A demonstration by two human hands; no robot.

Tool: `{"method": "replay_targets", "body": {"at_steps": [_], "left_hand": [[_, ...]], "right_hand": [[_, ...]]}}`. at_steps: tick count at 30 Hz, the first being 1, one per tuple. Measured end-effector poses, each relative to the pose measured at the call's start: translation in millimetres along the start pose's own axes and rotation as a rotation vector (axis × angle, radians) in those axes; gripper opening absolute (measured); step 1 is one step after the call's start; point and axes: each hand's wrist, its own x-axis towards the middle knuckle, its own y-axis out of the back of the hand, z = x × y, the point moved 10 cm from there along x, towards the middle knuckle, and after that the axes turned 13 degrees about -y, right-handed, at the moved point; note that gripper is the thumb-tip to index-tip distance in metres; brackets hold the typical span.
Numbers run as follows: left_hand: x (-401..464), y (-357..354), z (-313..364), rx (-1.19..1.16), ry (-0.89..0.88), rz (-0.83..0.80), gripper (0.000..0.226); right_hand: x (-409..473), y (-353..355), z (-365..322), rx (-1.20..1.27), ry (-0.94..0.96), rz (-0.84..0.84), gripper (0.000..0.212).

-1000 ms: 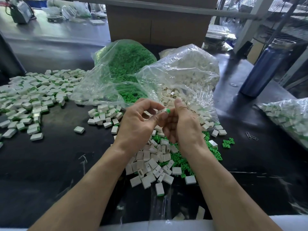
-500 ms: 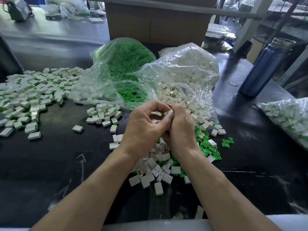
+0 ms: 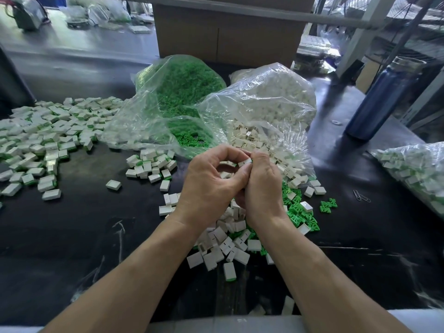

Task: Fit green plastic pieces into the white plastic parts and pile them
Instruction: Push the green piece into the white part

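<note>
My left hand (image 3: pixel 211 186) and my right hand (image 3: pixel 262 186) meet above the table's middle and pinch one small white part (image 3: pixel 245 162) between their fingertips; a sliver of green shows at its right end. Under the hands lies a loose heap of white parts (image 3: pixel 225 246) mixed with green pieces (image 3: pixel 298 212). An open clear bag of green pieces (image 3: pixel 182 92) and an open clear bag of white parts (image 3: pixel 266 104) stand behind. A wide pile of fitted white-and-green parts (image 3: pixel 48 140) covers the left of the black table (image 3: pixel 84 231).
A smaller cluster of fitted parts (image 3: pixel 151 167) lies left of the hands. A blue bottle (image 3: pixel 382 97) stands at the right, with a closed bag of parts (image 3: pixel 418 174) near the right edge. Paper clips (image 3: pixel 361 195) lie beside it. A cardboard box (image 3: pixel 225 32) stands behind.
The green tip seen a second ago between the fingers has sunk into the white part. Both hands stay together and have closed tighter on it.
</note>
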Motion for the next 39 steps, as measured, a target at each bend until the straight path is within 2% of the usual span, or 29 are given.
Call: {"method": "replay_targets", "body": {"at_steps": [17, 32, 36, 39], "left_hand": [[-1, -1, 6, -0.023, -0.012, 0.004, 0.006], [-1, -1, 1, -0.042, -0.014, -0.002, 0.006], [-1, 9, -7, -0.005, 0.024, 0.044, 0.007], [0, 23, -13, 0.109, 0.029, 0.084, 0.008]], "right_hand": [[0, 5, -6, -0.150, 0.078, 0.064, 0.055], [4, 7, -2, -0.156, 0.076, 0.045, 0.054], [4, 14, -8, -0.340, 0.137, 0.095, 0.064], [5, 22, -19, -0.432, 0.208, 0.141, 0.053]]}}
